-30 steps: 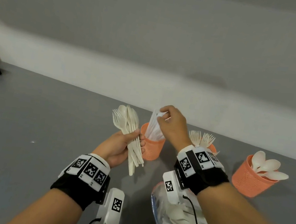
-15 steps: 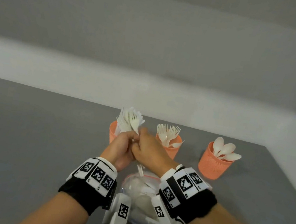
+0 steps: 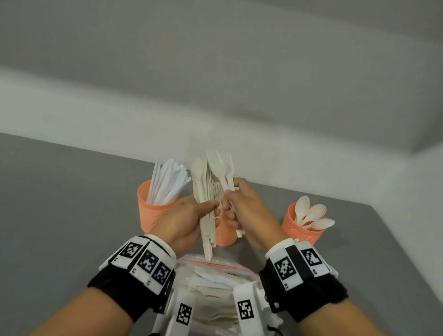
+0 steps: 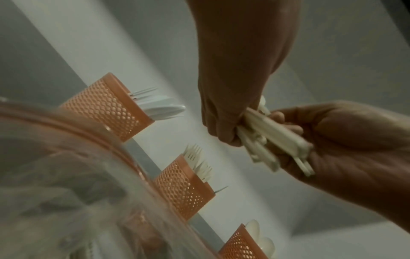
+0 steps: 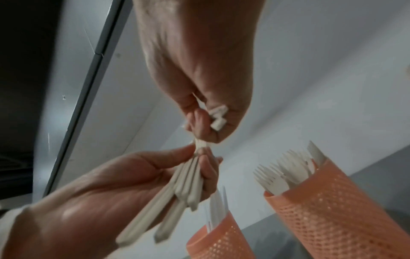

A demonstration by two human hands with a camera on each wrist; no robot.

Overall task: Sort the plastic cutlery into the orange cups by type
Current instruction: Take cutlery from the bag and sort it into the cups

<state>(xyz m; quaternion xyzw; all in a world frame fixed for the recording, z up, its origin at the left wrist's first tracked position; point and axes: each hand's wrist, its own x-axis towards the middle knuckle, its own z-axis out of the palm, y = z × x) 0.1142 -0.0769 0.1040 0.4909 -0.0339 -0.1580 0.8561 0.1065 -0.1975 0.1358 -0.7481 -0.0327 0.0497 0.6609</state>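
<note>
Clear bag (image 3: 215, 271) of cutlery is seen nearest on the grey table (image 3: 33, 210). Above it, a cutlery bundle (image 3: 210, 195) is gripped by the left hand (image 3: 185, 223), while forks (image 3: 227, 168) are pinched by the right hand (image 3: 248, 212). Behind stand three orange cups: knife cup (image 3: 150, 208), fork cup (image 3: 225, 234), spoon cup (image 3: 302, 230).

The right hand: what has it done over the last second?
The right hand left the knife cup, crossed to the left hand and now pinches forks out of the bundle that hand grips. The left hand's grip and the spoon cup are unchanged.
</note>
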